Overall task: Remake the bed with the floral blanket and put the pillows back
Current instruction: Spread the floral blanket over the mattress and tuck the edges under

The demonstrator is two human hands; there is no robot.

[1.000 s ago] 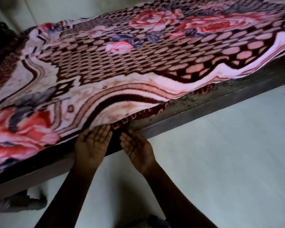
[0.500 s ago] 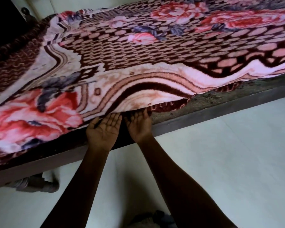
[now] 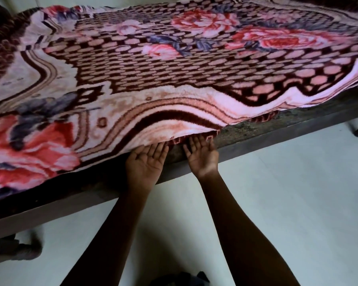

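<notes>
The floral blanket [image 3: 174, 83] lay spread across the whole top of the bed, its near border sagging in a shallow wave over the front rail of the bed frame [image 3: 281, 137]. A dark red hem [image 3: 179, 140] showed beneath that border. At this hem the 2 hands met it from below. The left hand [image 3: 146, 164] and the right hand [image 3: 202, 157] were both turned palm up, fingers straight and side by side. The fingertips touched or slipped just under the hem, with nothing pinched or held.

The step in hand looked like tidying the near edge, either tucking the hem under or lifting it to even the overhang. The next move would likely call for pushing the fingers further beneath the cloth and working along the rail, since the border ran uneven to the right.

No pillows were in view, so that part seemed not yet done. Pale floor [image 3: 287, 213] lay below the frame.
</notes>
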